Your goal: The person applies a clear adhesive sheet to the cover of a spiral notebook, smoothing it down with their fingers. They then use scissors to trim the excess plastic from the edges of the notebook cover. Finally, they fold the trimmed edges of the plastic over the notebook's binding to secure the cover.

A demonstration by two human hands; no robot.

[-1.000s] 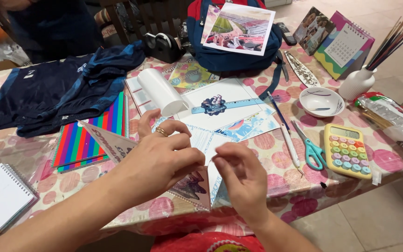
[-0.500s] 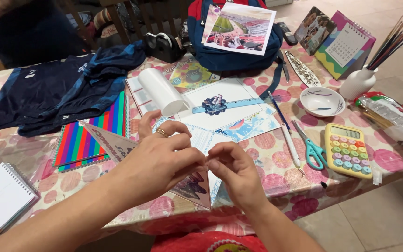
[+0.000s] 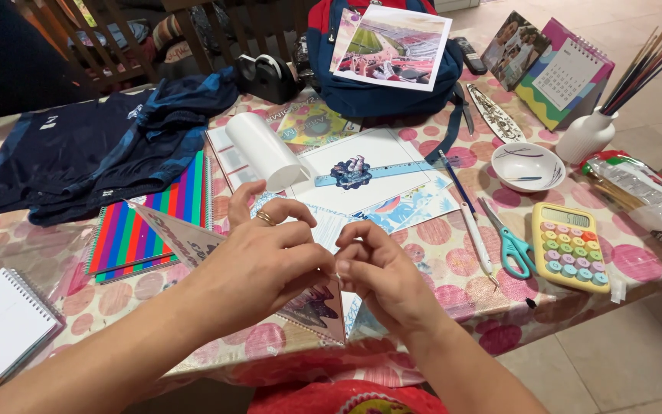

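Note:
My left hand [image 3: 258, 261], with a ring on one finger, and my right hand [image 3: 381, 272] meet fingertip to fingertip over the table's front edge. Together they pinch a folded printed paper [image 3: 317, 307] whose pointed triangular flaps stick out to the left [image 3: 181, 234] and below the hands. Light blue printed sheets [image 3: 415, 207] lie just beyond the hands. A white sheet with a blue ribbon and dark rosette [image 3: 350, 172] rests farther back, next to a white paper roll [image 3: 262, 149].
Scissors [image 3: 511, 245], a craft knife [image 3: 476, 238], a yellow calculator [image 3: 568, 245] and a white bowl [image 3: 529, 165] lie right. A striped notebook [image 3: 147, 222], dark clothing [image 3: 93, 153] and a spiral pad [image 3: 1, 330] lie left. A blue backpack [image 3: 381, 77], desk calendar [image 3: 565, 73], brush vase [image 3: 588, 134] stand behind.
My right hand has slid left to meet the left hand, and both now pinch the folded paper at one spot. The head view has drawn slightly closer.

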